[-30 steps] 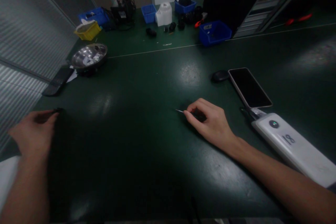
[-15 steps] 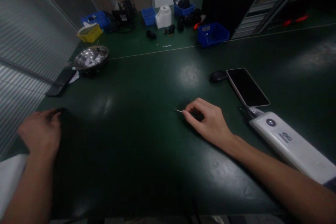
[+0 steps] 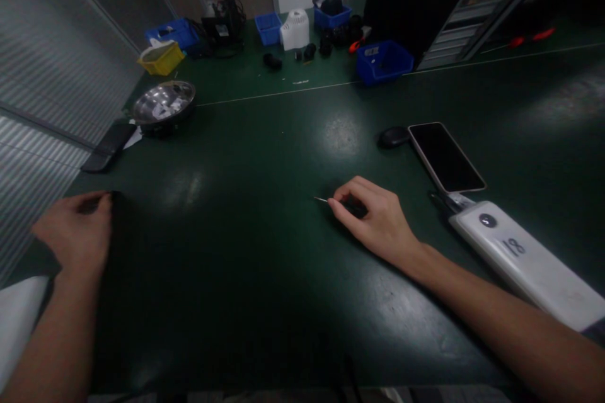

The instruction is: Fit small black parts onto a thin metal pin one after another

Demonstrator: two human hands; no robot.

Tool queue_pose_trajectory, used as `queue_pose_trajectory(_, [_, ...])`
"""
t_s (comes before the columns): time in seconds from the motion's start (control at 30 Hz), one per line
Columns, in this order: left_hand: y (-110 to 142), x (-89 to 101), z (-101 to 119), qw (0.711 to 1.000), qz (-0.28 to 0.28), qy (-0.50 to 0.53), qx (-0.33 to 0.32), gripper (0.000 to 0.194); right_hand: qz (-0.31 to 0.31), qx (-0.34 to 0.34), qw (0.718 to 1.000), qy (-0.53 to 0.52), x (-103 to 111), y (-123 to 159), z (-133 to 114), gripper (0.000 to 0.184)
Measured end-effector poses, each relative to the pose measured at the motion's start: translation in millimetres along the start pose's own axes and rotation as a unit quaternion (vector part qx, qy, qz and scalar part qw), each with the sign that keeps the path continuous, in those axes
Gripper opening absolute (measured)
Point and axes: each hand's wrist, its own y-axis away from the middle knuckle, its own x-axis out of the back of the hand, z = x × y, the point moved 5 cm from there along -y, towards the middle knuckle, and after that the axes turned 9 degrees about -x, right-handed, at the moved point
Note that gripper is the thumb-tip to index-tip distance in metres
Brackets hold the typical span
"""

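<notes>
My left hand (image 3: 78, 227) is at the left side of the green table (image 3: 217, 252), closed in a pinch. At its fingertips is a small black piece (image 3: 116, 193), too dark to make out its kind. Right of the middle, my right hand (image 3: 371, 214) rests low over the tabletop with thumb and forefinger pressed together. From that pinch a thin, pointed metal rod (image 3: 321, 199) sticks out to the left. Its rear end is hidden in my palm.
Right of my right hand are a black mouse (image 3: 394, 137), a smartphone (image 3: 447, 156) and a white device marked 18 (image 3: 524, 258). A metal bowl (image 3: 142, 118) stands back left. Blue bins (image 3: 384, 66), a yellow bin (image 3: 161, 62) and a white vented housing (image 3: 295, 31) stand farther back.
The fingers of my left hand have shifted slightly, and the thumb and forefinger now meet at the black piece. My right hand with the metal rod has stayed in place.
</notes>
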Motion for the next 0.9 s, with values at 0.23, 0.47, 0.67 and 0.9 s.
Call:
queue_pose_trajectory(0.23, [-3.7, -0.3, 1.3, 1.000, 0.000, 0.014, -0.005, 0.049, -0.002, 0.004, 1.000, -0.003, 0.0, 0.3, -1.0, 0.014])
queue_pose_trajectory(0.47, [-1.3, 0.0, 2.5, 0.999, -0.029, -0.021, -0.015, 0.061, -0.001, 0.000, 1.000, -0.006, 0.2, 1.0, -0.9, 0.014])
queue_pose_trajectory(0.67, [0.7, 0.1, 3.3, 0.999, -0.034, -0.017, -0.019, 0.057, -0.007, -0.003, 1.000, -0.004, 0.0, 0.8, 0.2, 0.014])
queue_pose_trajectory(0.9, [-2.6, 1.8, -2.1, 0.998, -0.050, -0.015, -0.031, 0.048, -0.016, -0.008, 1.000, -0.001, 0.0, 0.3, 0.9, 0.015])
